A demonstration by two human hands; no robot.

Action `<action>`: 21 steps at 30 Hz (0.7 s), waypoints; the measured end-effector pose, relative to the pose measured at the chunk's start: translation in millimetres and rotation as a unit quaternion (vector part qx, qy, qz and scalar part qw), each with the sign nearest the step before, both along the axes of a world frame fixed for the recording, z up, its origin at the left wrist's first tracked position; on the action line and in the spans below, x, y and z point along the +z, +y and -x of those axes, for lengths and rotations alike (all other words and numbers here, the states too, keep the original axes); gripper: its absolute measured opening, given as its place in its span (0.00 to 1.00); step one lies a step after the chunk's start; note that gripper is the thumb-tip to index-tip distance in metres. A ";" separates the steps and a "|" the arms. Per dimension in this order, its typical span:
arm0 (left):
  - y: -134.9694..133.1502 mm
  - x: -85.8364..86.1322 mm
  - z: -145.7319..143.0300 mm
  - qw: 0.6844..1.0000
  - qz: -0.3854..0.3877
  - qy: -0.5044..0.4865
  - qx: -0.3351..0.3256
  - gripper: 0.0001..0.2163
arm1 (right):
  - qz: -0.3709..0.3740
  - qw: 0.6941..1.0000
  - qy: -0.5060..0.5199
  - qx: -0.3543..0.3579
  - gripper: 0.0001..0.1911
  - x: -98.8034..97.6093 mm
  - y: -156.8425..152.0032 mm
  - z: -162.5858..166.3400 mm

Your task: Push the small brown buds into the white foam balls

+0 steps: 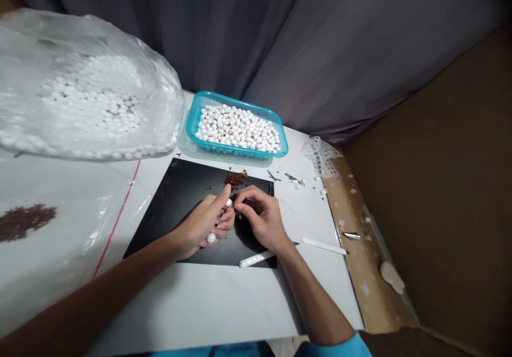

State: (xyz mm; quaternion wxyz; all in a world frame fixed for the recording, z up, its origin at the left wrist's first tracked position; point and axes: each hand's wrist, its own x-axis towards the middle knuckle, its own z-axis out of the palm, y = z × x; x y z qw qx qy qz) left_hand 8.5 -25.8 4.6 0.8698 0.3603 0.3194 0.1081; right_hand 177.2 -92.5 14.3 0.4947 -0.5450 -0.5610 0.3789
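Note:
My left hand [208,218] is closed over the black mat, with a small white ball [229,203] between thumb and fingers. Another white ball [211,238] shows at the lower edge of the same hand. My right hand [260,215] pinches thumb and forefinger together right beside the upper ball; whatever is in the pinch is too small to make out. Just beyond my fingertips lies a heap of small dark brown pieces [236,179] on the black mat [168,207].
A blue basket [285,142] full of white balls stands behind the mat. At left are a large clear bag [160,79] of white balls and a bag with brown pieces [26,222]. White pen-like tools [324,246] lie at right, near a lacy white piece [321,155].

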 end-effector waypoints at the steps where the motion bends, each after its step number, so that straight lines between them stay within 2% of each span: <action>1: -0.4 0.5 0.0 1.000 0.001 0.002 0.000 0.31 | 0.002 1.000 0.002 0.000 0.06 -0.5 -0.1 0.1; 6: 0.1 4.4 0.4 1.000 0.017 0.014 -0.002 0.31 | 0.018 1.000 0.009 0.015 0.09 1.0 0.9 -2.3; 13: 0.3 4.5 0.6 0.999 0.013 0.023 -0.023 0.31 | 0.073 0.992 0.078 0.061 0.13 3.2 3.3 -9.3; 21: 0.2 5.8 0.9 0.999 -0.002 0.044 -0.028 0.31 | 0.088 0.990 0.088 0.060 0.14 -0.8 3.1 -8.5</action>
